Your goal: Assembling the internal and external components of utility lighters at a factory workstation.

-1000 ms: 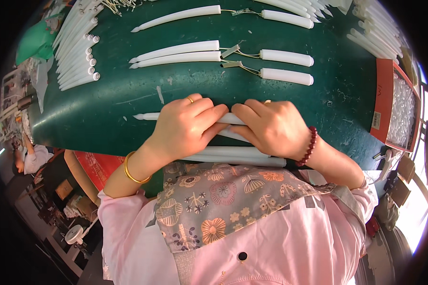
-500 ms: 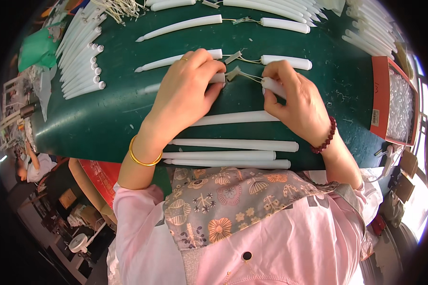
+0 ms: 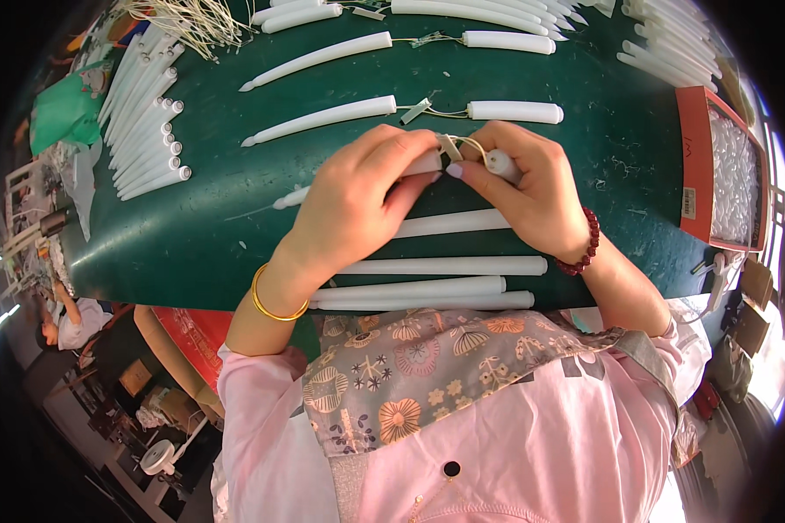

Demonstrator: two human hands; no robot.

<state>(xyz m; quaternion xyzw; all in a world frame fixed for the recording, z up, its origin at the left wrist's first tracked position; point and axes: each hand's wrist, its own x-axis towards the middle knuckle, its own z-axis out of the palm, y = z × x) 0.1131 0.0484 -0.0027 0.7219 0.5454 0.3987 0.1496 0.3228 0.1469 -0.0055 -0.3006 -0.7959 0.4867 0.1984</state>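
My left hand (image 3: 358, 196) is closed around a white taper candle-shaped tube (image 3: 426, 163), whose pointed tip sticks out past my wrist side. Between my fingertips a small flat pale piece (image 3: 450, 147) stands at the tube's open end, with thin cream wires (image 3: 474, 143) curving off it. My right hand (image 3: 536, 183) is closed too, with a short white cylinder (image 3: 502, 166) held in its curled fingers. Its thumb and index finger pinch at the small piece. Just beyond lies a similar taper (image 3: 323, 120), wired to its own short cylinder (image 3: 515, 111).
Several plain white tubes (image 3: 445, 266) lie along the near edge of the green table (image 3: 209, 235). White tubes (image 3: 153, 144) are stacked at left, below a wire bundle (image 3: 192, 22). At right stands a red box (image 3: 696, 166) of clear small parts. Another wired taper (image 3: 323, 61) lies farther back.
My right hand has moved left toward my left hand, bringing the short cylinder close and turning its end toward me. Its thumb and index finger now reach the small flat piece.
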